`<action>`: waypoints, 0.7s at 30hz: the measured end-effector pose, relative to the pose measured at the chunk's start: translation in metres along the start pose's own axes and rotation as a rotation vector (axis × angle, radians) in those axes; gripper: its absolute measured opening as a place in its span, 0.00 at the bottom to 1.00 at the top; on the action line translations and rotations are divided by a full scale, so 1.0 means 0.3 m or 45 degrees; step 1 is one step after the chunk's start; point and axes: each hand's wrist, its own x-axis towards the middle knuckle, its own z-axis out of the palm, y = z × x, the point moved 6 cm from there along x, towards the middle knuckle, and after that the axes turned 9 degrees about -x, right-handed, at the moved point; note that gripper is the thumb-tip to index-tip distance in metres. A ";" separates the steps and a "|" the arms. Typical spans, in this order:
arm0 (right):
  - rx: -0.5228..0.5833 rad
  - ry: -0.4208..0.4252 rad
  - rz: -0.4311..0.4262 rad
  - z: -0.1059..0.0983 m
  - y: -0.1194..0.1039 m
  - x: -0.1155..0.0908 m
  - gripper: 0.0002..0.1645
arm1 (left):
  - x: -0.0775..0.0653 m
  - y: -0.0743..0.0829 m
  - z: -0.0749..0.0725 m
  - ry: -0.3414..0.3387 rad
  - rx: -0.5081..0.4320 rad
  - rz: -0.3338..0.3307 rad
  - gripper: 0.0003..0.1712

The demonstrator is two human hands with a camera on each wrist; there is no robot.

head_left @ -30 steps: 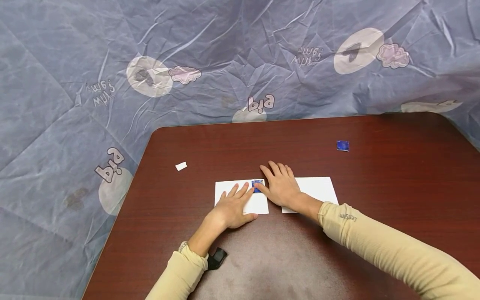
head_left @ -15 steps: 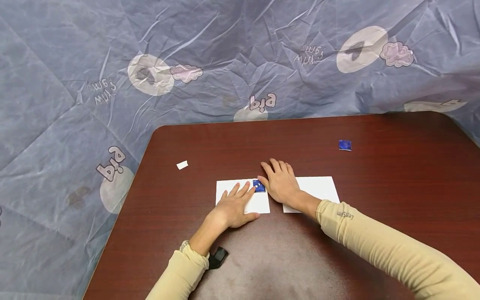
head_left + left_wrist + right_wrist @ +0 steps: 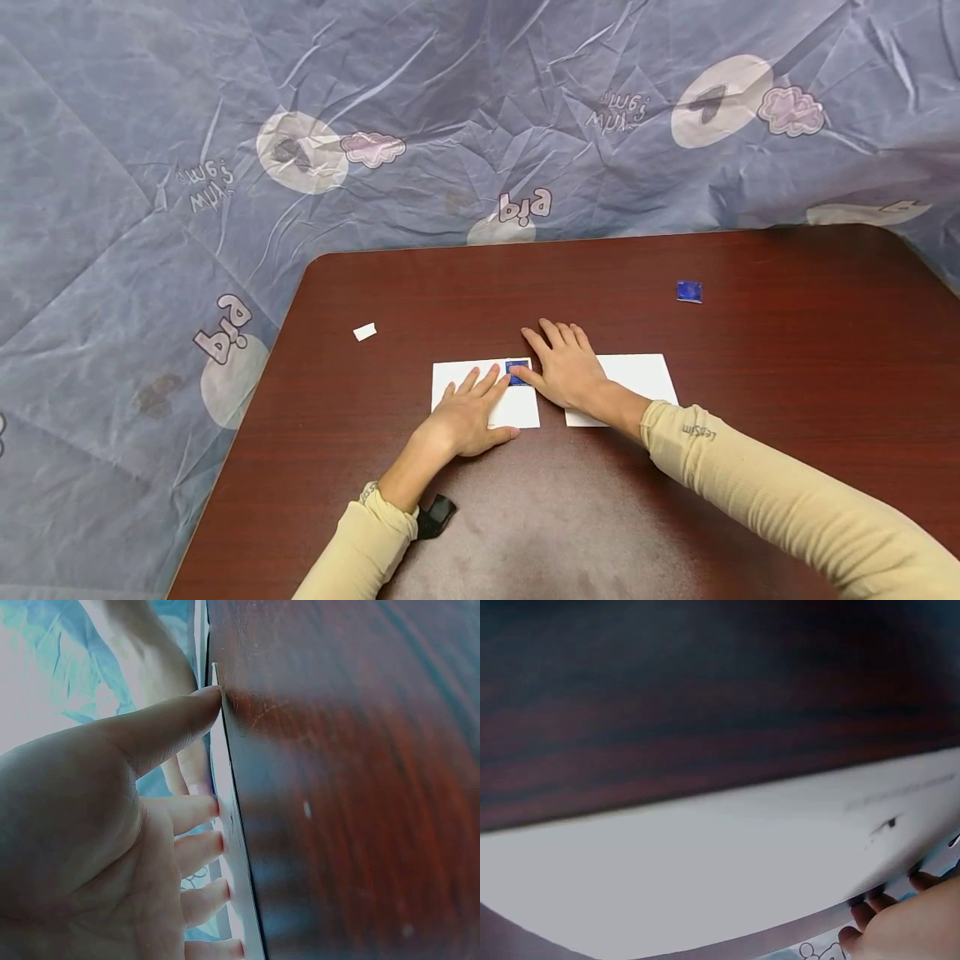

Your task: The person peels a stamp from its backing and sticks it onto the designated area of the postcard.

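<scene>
Along the left side hangs a creased blue cloth (image 3: 112,250), printed with upside-down lettering that seems to say "pig"; the word repeats further right above the table (image 3: 787,358), and two other printed phrases are too distorted to read with certainty. Near the table's left edge lies a small white scrap (image 3: 364,332). Next comes the left sleeve (image 3: 363,546), pale yellow, its cuff carrying small dark lettering I cannot make out, with a black device (image 3: 437,517) beside it at the wrist. From that sleeve the left hand (image 3: 460,418) reaches onto a white card (image 3: 519,410), fingers straight and fanned apart, their tips resting on the card; the thumb points away toward its near edge. At this card's far right corner sits a blue stamp (image 3: 517,367), its print too tiny to read, with the left index fingertip at its lower left. Just right, the right hand (image 3: 567,368) is spread, thumb stretched over to touch the stamp, the other fingers pointing away beyond the cards. Under its wrist is a second white card (image 3: 637,377). Further right and back lies another blue stamp (image 3: 689,291), and last, the right sleeve (image 3: 780,475) bears small, unclear lettering near its cuff.
</scene>
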 end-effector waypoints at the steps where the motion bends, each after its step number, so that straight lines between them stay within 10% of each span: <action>1: -0.003 0.000 -0.009 0.000 0.003 -0.001 0.44 | 0.000 0.000 0.000 0.000 -0.001 0.000 0.43; 21: 0.032 -0.026 -0.079 0.005 0.020 -0.009 0.44 | -0.002 0.003 0.002 -0.003 -0.004 0.009 0.43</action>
